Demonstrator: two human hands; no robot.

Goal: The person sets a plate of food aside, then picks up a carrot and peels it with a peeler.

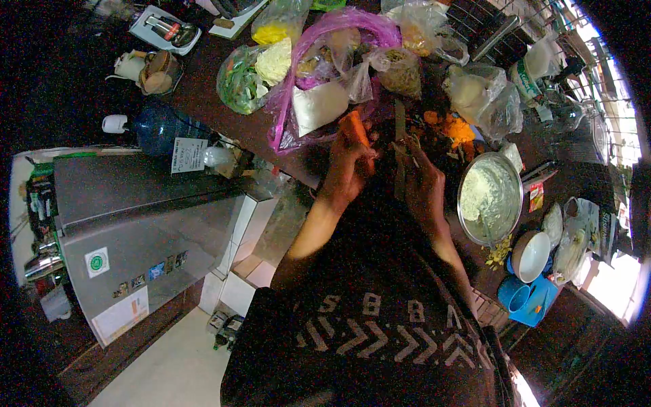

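My left hand (348, 167) is closed around a thick orange carrot (352, 127), whose top end sticks up past my fingers. Close beside it, my right hand (424, 173) grips a long, narrow, flat blade that looks like a knife (400, 115); its handle is hard to make out in the shadow. A gap shows between the carrot and the blade. To the right of the blade, a pile of finely cut carrot (460, 131) lies on the dark table, with darker orange pieces around it.
A steel bowl of pale batter (489, 203) stands at the right. Ahead lie a purple plastic bag (281, 112), a packet of white powder (319, 108), a bag of green vegetables (241, 85) and other clear bags. A white bowl (531, 256) and blue cup (513, 296) sit lower right; a grey fridge (149, 230) is left.
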